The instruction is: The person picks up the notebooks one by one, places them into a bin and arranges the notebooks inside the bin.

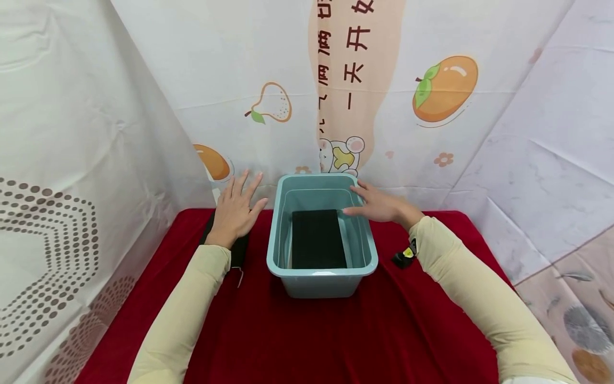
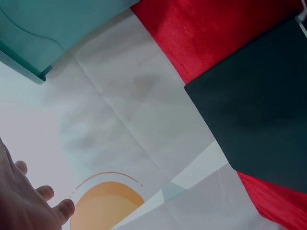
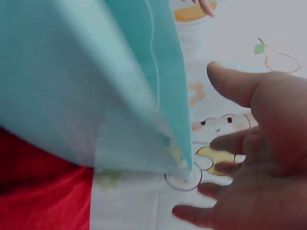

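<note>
A light blue plastic bin [image 1: 325, 287] stands upright on the red cloth. Inside it lies a black flat rectangular thing [image 1: 318, 240]. My left hand [image 1: 234, 209], fingers spread and holding nothing, hovers left of the bin. Partly hidden below that hand and wrist is another black flat piece [image 2: 254, 105], with a pale string at its near end. My right hand [image 1: 376, 205] reaches over the bin's right rim near the far corner, thumb toward the inside. In the right wrist view its fingers [image 3: 225, 143] are extended beside the bin wall, with nothing in them.
Red cloth [image 1: 307, 341] covers the table. A white printed curtain [image 1: 216, 69] hangs close behind the bin, and more sheets close off the left and right sides. A small black piece with a yellow patch [image 1: 404, 258] shows beside the right sleeve.
</note>
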Motion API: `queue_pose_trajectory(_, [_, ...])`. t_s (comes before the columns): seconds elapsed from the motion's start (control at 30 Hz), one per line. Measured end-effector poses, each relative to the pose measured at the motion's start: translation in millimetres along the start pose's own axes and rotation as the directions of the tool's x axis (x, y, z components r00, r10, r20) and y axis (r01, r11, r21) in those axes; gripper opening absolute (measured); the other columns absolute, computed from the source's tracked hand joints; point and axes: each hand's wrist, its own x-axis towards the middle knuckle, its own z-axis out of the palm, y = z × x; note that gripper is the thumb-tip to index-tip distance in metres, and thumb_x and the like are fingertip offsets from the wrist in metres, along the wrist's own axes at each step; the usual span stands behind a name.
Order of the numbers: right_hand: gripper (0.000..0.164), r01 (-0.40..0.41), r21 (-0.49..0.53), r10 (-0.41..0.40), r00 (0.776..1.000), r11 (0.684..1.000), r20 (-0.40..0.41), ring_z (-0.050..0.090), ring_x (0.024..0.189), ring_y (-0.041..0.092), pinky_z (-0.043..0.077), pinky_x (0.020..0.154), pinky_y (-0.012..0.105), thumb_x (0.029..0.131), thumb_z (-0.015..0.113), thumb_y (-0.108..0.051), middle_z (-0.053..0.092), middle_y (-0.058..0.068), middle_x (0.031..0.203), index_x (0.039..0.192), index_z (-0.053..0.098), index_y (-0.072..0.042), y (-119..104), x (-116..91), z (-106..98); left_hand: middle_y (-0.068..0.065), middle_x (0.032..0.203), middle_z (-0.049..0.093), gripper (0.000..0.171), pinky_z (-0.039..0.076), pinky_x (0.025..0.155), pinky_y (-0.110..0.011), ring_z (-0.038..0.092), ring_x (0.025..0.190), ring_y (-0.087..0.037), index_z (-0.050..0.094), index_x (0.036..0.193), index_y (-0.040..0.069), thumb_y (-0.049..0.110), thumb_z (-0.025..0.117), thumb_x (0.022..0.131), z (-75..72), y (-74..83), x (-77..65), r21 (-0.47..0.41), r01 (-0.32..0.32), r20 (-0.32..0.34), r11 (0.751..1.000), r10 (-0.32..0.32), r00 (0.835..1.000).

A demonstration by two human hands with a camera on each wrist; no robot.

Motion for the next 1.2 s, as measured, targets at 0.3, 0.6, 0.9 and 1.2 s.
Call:
queue_pose_trajectory(0.3, [0.075,0.151,-0.054,-0.153,0.987,0.987,-0.047,0.017,0.157,0.04,0.034,0.119,0.064,0.097,0.067,-0.032,0.013,0.012,0.173,0.16,0.034,-0.009,24.9,-11.2,8.7,-0.002,0.175,0.001,0.07,0.006,0.125,-0.068,-0.005,0.16,-0.042,0.011,0.164,0.042,0.065,0.038,0.103,-1.2,-12.3,-6.7,0.066,0.023,0.024,0.998,-0.025,0.999])
queue_pose_trajectory(0.6, [0.067,0.2,0.009,-0.199,0.98,0.98,-0.028,0.018,0.155,0.04,0.033,0.118,0.067,0.099,0.066,-0.03,0.016,0.01,0.172,0.158,0.039,-0.011,39.8,-17.8,13.2,0.0,0.175,0.0,0.07,-0.003,0.126,-0.066,-0.009,0.159,-0.041,0.016,0.163,0.042,0.068,0.036,0.101,0.7,-19.1,-13.3,0.107,0.033,0.061,0.994,-0.039,0.997])
queue_pose_trajectory(0.9, [0.062,0.22,0.102,-0.216,0.975,0.97,-0.053,0.023,0.154,0.037,0.037,0.116,0.066,0.101,0.063,-0.038,0.02,0.004,0.171,0.157,0.043,-0.02,59.6,-17.5,19.9,-0.003,0.175,-0.002,0.072,-0.006,0.123,-0.07,-0.011,0.158,-0.045,0.014,0.164,0.04,0.07,0.032,0.101,1.6,-38.6,-23.1,0.103,0.101,0.059,0.99,-0.107,0.992])
queue_pose_trajectory(1.2, [0.058,0.25,0.147,-0.235,0.965,0.957,-0.113,0.024,0.155,0.034,0.035,0.117,0.066,0.102,0.061,-0.038,0.023,0.0,0.171,0.155,0.046,-0.024,70.8,-18.6,32.1,-0.003,0.175,-0.004,0.072,-0.006,0.123,-0.071,-0.013,0.157,-0.047,0.008,0.164,0.042,0.07,0.033,0.101,9.3,-57.4,-38.2,0.091,0.137,0.074,0.986,-0.143,0.987])
